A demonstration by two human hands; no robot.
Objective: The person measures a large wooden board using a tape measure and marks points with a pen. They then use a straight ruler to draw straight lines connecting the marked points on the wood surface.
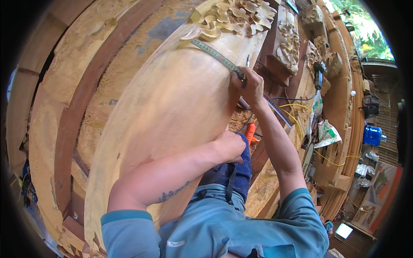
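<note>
A long pale wooden plank (163, 107) with a smooth rounded face runs up the picture. Its far end is carved into leafy scrolls (234, 16). A green measuring tape (215, 53) lies stretched across the plank just below the carving. My right hand (247, 84) presses the tape's near end onto the plank's right edge and also grips a pen (247, 64) that points upward. My left hand (230, 146) is curled into a fist on the plank's right edge, lower down, holding nothing that shows.
Curved wooden beams (64, 107) lie on the left over a floor covered in sawdust (116, 81). Carved pieces (288, 43), a power tool (318, 75), a yellow cable (301, 124), an orange tool (250, 131) and a blue container (372, 135) crowd the right side.
</note>
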